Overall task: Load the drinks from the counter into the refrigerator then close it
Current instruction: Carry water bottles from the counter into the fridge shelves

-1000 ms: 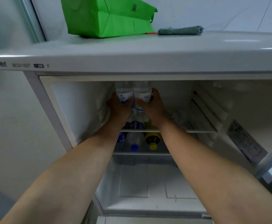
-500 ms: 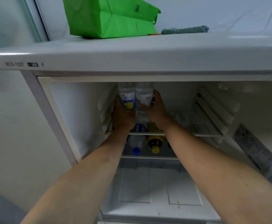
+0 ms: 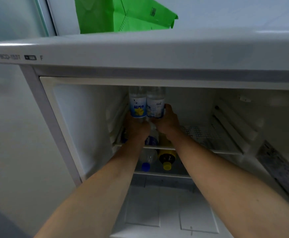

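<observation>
Head view, my left hand (image 3: 136, 125): curled round the base of the left bottle (image 3: 137, 104), holding it upright.
Head view, my right hand (image 3: 166, 120): grasping the right bottle (image 3: 155, 104) low on its side, thumb on the label.
Bottles: side by side and touching, standing at the back left of the upper shelf (image 3: 209, 134) in the fridge (image 3: 140, 54).
Change: over the last second both bottles have come up from tilted to standing, labels now facing me; my hands have slid lower on them.
Meaning: I judge this pair nearly placed; letting go comes next.
Lower shelf: a blue-capped bottle (image 3: 146, 160) and a yellow-capped bottle (image 3: 167, 158) lie there, caps toward me.
Fridge top: a green bag (image 3: 123, 14).
Door: open, not in view; closing is not yet done.
</observation>
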`<act>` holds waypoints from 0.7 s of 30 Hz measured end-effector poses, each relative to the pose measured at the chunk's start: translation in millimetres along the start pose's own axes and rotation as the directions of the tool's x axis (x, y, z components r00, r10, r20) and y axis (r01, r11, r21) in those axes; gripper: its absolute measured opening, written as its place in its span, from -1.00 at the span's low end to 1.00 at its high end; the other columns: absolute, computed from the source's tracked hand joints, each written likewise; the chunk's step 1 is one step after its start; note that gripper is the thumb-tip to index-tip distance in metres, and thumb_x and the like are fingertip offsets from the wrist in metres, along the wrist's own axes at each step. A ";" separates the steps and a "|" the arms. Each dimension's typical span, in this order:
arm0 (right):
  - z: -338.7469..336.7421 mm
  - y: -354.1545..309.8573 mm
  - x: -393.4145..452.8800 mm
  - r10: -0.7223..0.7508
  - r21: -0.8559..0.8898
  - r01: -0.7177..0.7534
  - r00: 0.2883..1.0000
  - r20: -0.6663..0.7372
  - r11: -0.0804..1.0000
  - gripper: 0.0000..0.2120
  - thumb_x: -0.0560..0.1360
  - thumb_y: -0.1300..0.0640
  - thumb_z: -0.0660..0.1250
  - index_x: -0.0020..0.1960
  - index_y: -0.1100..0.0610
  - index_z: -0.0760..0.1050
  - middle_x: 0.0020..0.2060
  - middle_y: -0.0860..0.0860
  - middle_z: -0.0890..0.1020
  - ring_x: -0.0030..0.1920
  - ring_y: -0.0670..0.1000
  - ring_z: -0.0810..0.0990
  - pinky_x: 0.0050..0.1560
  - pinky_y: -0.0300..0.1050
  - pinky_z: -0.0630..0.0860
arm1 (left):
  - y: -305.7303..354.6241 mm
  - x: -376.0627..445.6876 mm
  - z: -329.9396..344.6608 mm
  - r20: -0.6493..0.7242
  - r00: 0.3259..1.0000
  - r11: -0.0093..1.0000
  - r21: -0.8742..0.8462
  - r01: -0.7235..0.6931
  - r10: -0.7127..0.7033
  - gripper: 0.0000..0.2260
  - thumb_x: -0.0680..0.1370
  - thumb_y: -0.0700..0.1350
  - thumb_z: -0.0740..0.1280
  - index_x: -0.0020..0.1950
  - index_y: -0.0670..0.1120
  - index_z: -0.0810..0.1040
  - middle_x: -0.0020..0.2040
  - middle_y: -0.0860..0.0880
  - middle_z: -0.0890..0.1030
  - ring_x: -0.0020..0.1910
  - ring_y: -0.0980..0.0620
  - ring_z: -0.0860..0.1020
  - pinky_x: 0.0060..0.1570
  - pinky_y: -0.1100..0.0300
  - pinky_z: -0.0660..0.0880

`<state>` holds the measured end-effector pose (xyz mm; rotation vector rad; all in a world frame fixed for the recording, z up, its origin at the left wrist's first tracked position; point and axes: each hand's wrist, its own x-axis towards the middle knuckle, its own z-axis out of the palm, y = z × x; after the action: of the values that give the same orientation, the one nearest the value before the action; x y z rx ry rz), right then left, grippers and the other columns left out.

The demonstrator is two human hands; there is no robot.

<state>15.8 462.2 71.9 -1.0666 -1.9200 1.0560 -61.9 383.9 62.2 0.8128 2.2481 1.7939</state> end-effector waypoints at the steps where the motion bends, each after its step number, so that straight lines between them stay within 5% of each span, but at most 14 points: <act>1: 2.1 -1.5 3.3 0.009 0.003 -0.009 1.000 0.002 1.000 -0.30 0.45 0.04 0.51 0.47 0.04 0.25 0.35 0.16 0.47 0.30 0.19 0.49 0.24 0.15 0.54 | -0.9 4.1 0.9 0.008 1.000 1.000 -0.018 0.002 -0.002 -0.86 0.54 -0.23 0.35 0.07 -0.08 0.51 -0.11 0.01 0.58 0.00 -0.06 0.61 -0.28 0.34 0.45; 3: 6.2 -4.3 10.0 0.013 0.000 -0.013 1.000 0.006 1.000 -0.31 0.47 0.06 0.50 0.49 0.06 0.23 0.36 0.17 0.46 0.30 0.19 0.49 0.25 0.15 0.53 | -1.5 13.1 3.9 0.033 0.999 0.995 -0.092 0.028 -0.025 -0.81 0.53 -0.27 0.35 0.12 -0.10 0.50 -0.10 0.03 0.56 0.03 -0.07 0.60 -0.26 0.35 0.47; 7: 13.7 -10.7 25.8 0.010 0.024 -0.011 1.000 0.023 1.000 -0.36 0.52 0.12 0.44 0.51 0.11 0.22 0.36 0.17 0.47 0.28 0.18 0.51 0.26 0.08 0.53 | 0.8 29.3 10.5 0.100 0.992 0.984 -0.155 0.088 -0.073 -0.46 0.54 -0.29 0.38 0.49 -0.10 0.33 0.32 -0.12 0.52 0.26 -0.11 0.52 0.27 -0.04 0.51; 12: 21.7 -12.3 42.4 -0.034 0.005 0.034 0.998 0.050 0.999 -0.54 0.57 0.24 0.34 0.43 0.20 0.33 0.29 0.22 0.54 0.19 0.19 0.56 0.18 -0.02 0.55 | -6.0 43.3 14.5 0.139 0.988 0.985 -0.145 0.091 -0.070 -0.53 0.57 -0.37 0.22 0.48 -0.16 0.32 0.32 -0.23 0.49 0.26 -0.19 0.49 0.32 -0.09 0.46; 16: 29.3 -6.2 47.2 -0.065 0.002 0.065 0.998 0.022 0.998 -0.31 0.51 0.20 0.44 0.52 0.14 0.18 0.35 0.17 0.50 0.26 0.18 0.54 0.23 0.00 0.52 | -10.2 54.1 14.2 0.188 0.976 0.987 -0.091 0.132 -0.113 -0.56 0.61 -0.31 0.21 0.50 -0.22 0.29 0.40 -0.24 0.43 0.35 -0.21 0.44 0.36 -0.08 0.41; 21: 36.9 -6.9 52.2 -0.062 -0.038 0.062 0.998 -0.004 0.997 -0.34 0.53 0.21 0.42 0.53 0.14 0.17 0.36 0.17 0.49 0.28 0.17 0.52 0.23 -0.02 0.49 | -11.9 67.3 16.7 0.215 0.966 0.975 -0.134 0.175 -0.144 -0.66 0.64 -0.29 0.22 0.42 -0.25 0.40 0.32 -0.24 0.49 0.29 -0.21 0.48 0.29 0.04 0.45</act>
<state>-39.8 494.6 71.2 -1.0229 -1.9629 0.9852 -114.9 430.1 60.6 0.7271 1.9621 1.6983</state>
